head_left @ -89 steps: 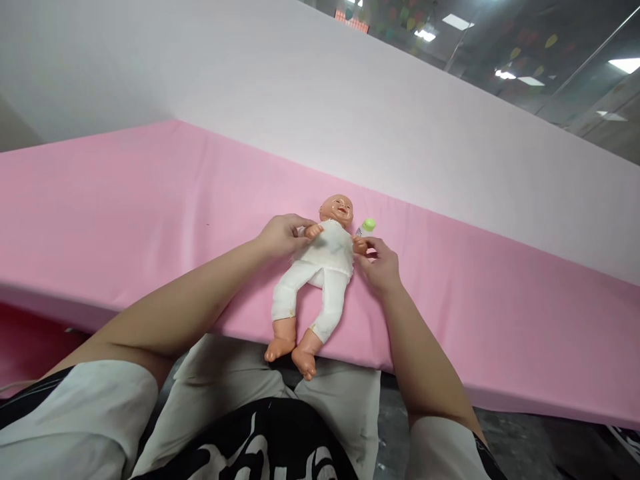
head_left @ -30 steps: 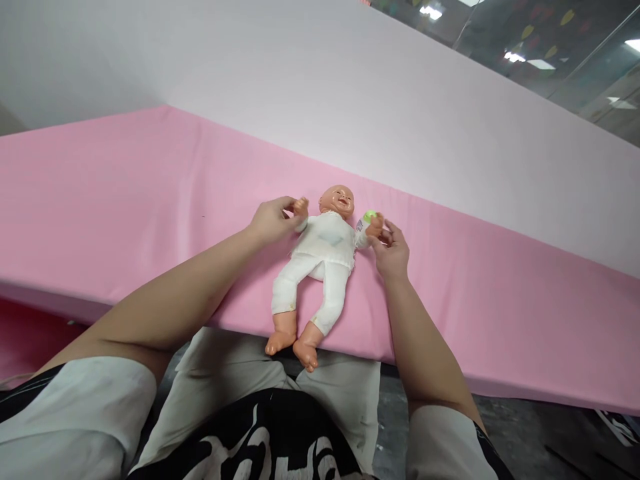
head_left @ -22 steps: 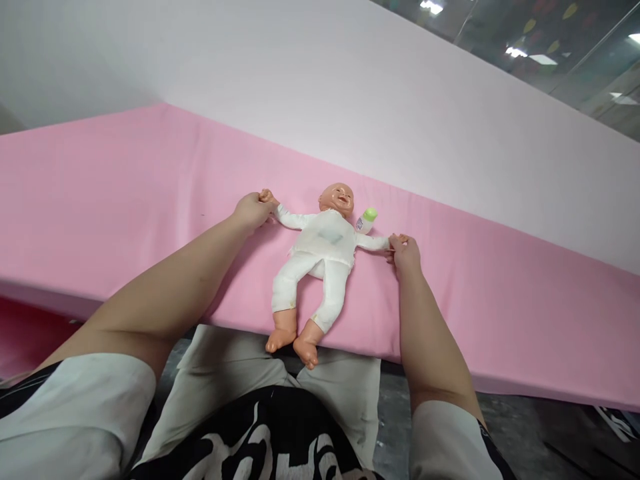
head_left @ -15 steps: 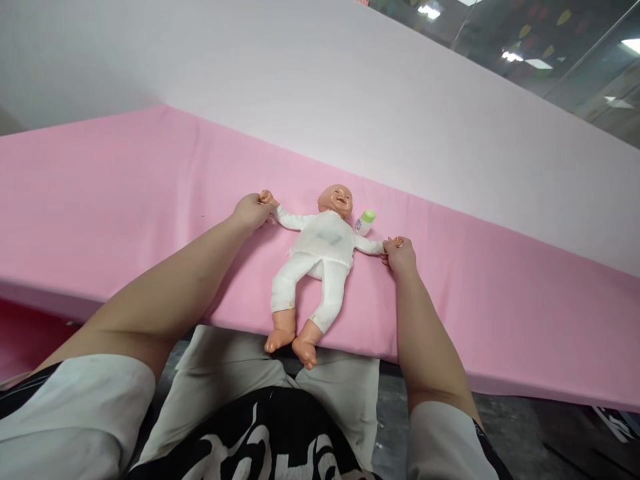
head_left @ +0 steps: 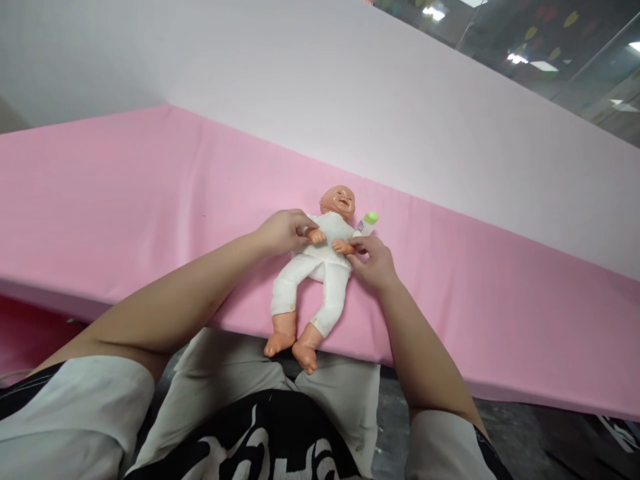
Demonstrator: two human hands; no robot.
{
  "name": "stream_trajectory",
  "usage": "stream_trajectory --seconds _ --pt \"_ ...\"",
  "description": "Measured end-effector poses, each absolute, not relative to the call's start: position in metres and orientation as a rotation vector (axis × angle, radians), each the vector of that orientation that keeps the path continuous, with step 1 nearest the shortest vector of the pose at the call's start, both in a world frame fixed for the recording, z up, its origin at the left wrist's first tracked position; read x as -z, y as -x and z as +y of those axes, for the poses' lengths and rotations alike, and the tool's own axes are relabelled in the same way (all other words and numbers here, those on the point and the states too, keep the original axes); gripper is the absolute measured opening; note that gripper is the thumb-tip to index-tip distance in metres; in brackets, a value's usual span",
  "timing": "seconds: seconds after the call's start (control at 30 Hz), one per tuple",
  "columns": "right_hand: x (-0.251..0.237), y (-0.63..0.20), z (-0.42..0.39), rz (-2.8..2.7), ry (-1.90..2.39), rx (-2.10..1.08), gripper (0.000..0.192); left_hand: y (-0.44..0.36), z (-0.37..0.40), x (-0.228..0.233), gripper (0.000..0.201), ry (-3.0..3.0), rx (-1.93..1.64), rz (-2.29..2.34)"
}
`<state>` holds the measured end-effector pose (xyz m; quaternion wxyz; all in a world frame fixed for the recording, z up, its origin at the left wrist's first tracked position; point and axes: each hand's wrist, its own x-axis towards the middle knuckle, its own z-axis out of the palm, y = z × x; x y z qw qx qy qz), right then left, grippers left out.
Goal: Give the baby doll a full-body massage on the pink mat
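Head view shows a plastic baby doll in a white cloth suit [head_left: 320, 267] lying on its back on the pink cloth-covered worktop [head_left: 125, 200]. Its long axis runs away from the person, leaning a little to the right: the bald head points toward the pale wall at the far side, while the bare feet hang just over the near edge of the worktop, above the person's lap. Both doll arms are folded in over the chest. The left hand [head_left: 283, 231] comes in from the left of the doll, its fingers pinched around the doll's arm near the small fist lying on the chest. The right hand [head_left: 373, 262] comes in from the right, thumb and fingers closed narrowly on the doll's other fist, which rests at the waist of the suit. So the doll lies between the two hands, its torso just beside each palm. A small white bottle with a green cap [head_left: 367, 223] lies on the worktop beside the doll's head, just beyond the right hand's fingertips
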<state>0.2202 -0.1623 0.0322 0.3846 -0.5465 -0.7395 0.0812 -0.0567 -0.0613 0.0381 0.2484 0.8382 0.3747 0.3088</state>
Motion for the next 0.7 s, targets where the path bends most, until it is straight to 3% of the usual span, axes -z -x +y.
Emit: stream_trajectory --seconds 0.23,0.4,0.53,0.7 --pt "-0.025 -0.222 -0.157 -1.882 1.444 -0.214 0.032 0.054 -0.062 -0.037 0.044 -2.387 -0.761 1.047" --pt "-0.021 -0.241 -0.149 -1.422 1.450 -0.285 0.048 0.060 -0.057 -0.037 0.040 -2.148 -0.985 1.239" --pt "-0.017 -0.275 -0.140 -1.130 1.448 -0.340 0.063 0.077 -0.033 -0.029 0.049 -1.860 -1.222 1.407" --pt "0.002 -0.313 -0.128 -0.866 1.705 -0.574 0.053 0.099 0.003 -0.009 0.027 -1.524 -1.065 1.546"
